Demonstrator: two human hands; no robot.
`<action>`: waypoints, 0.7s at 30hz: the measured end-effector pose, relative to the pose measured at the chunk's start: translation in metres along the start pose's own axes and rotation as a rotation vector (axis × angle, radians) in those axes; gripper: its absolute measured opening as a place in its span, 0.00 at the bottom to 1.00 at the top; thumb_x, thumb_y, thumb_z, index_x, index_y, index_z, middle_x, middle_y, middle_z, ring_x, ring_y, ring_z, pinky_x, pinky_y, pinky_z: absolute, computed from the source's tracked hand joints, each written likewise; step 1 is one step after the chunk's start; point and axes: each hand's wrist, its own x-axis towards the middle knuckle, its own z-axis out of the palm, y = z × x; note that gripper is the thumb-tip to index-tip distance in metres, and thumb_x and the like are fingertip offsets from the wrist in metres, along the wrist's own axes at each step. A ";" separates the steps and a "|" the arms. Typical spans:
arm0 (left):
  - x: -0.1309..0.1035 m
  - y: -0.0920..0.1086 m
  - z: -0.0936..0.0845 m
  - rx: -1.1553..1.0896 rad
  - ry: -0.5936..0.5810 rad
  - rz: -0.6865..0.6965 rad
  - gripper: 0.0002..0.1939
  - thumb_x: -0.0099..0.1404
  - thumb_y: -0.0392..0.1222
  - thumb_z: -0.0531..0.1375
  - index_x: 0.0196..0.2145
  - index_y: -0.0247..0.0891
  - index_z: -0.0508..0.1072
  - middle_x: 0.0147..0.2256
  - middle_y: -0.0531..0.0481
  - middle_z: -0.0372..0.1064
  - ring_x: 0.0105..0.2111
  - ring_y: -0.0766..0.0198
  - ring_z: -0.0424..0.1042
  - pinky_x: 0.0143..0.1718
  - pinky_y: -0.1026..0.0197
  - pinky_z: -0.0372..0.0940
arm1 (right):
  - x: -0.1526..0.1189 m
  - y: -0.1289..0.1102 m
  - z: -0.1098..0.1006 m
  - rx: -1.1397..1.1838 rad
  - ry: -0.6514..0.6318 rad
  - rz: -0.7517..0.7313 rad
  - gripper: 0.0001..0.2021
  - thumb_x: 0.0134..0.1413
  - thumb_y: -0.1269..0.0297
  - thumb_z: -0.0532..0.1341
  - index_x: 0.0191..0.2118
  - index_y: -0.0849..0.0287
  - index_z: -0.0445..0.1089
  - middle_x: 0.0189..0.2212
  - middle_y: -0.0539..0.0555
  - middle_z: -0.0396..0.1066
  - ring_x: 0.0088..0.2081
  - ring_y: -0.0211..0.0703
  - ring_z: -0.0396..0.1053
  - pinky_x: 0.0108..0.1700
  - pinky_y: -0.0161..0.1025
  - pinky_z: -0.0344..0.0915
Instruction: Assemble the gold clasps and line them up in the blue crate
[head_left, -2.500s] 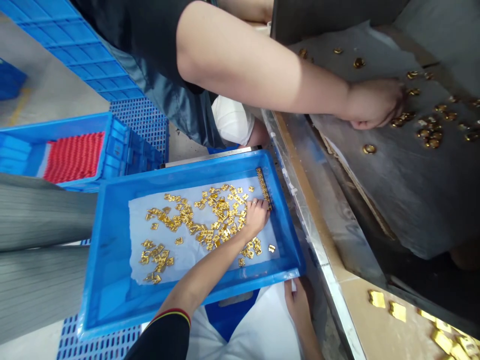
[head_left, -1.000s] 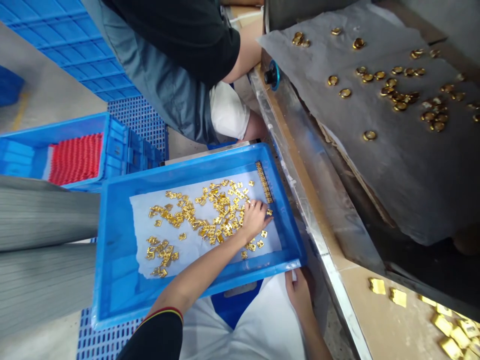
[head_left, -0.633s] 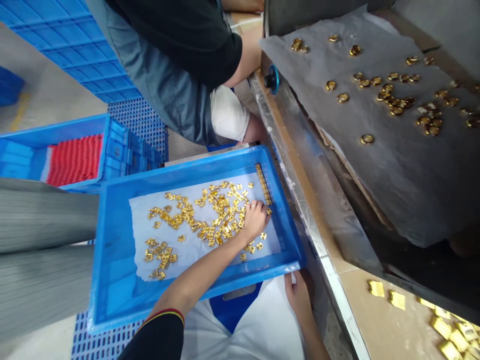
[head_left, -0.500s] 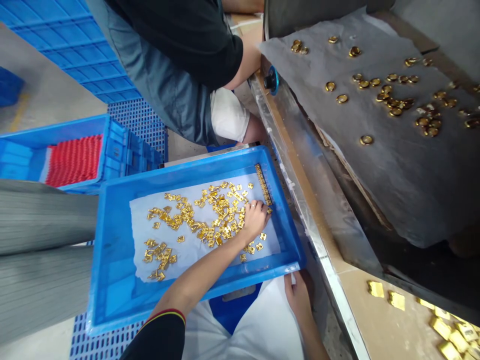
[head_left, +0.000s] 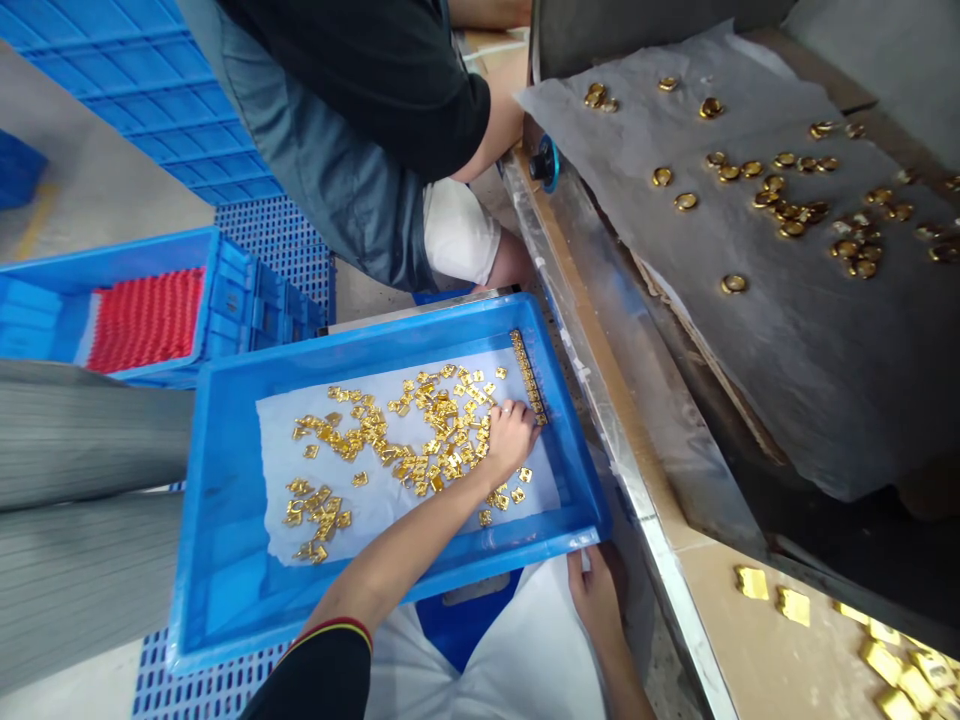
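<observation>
A blue tray (head_left: 225, 400) lies across my lap, lined with white paper (head_left: 405, 530). Many small gold pieces (head_left: 360, 430) are scattered over the paper. Along the tray's right side, several more form a straight row (head_left: 525, 370). My left hand (head_left: 512, 438) reaches into the tray, its fingers bent and closed on a small gold piece at the row's near end; the palm partly covers loose pieces. At the tray's near right edge, my right hand (head_left: 592, 590) grips the rim from below, its fingertips partly hidden.
Ahead sits a person (head_left: 322, 150) in dark clothing. Gold rings (head_left: 787, 215) lie on a paper sheet (head_left: 810, 340) over the bench to the right. Gold blocks (head_left: 793, 605) are at lower right. Left are a blue crate (head_left: 214, 300) with red items (head_left: 146, 320) and grey ribbed surfaces (head_left: 90, 440).
The gold piece at my left fingertips has moved up against the row's near end, closing the small gap. The tray has shifted very slightly left; my right hand stays at the rim.
</observation>
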 end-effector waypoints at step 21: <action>-0.068 -0.029 -0.022 -0.081 -0.166 0.421 0.15 0.69 0.52 0.61 0.48 0.40 0.74 0.47 0.42 0.70 0.51 0.50 0.64 0.48 0.52 0.57 | -0.002 -0.006 -0.001 -0.065 -0.002 -0.005 0.28 0.59 0.40 0.50 0.38 0.58 0.78 0.29 0.60 0.80 0.29 0.51 0.76 0.27 0.39 0.71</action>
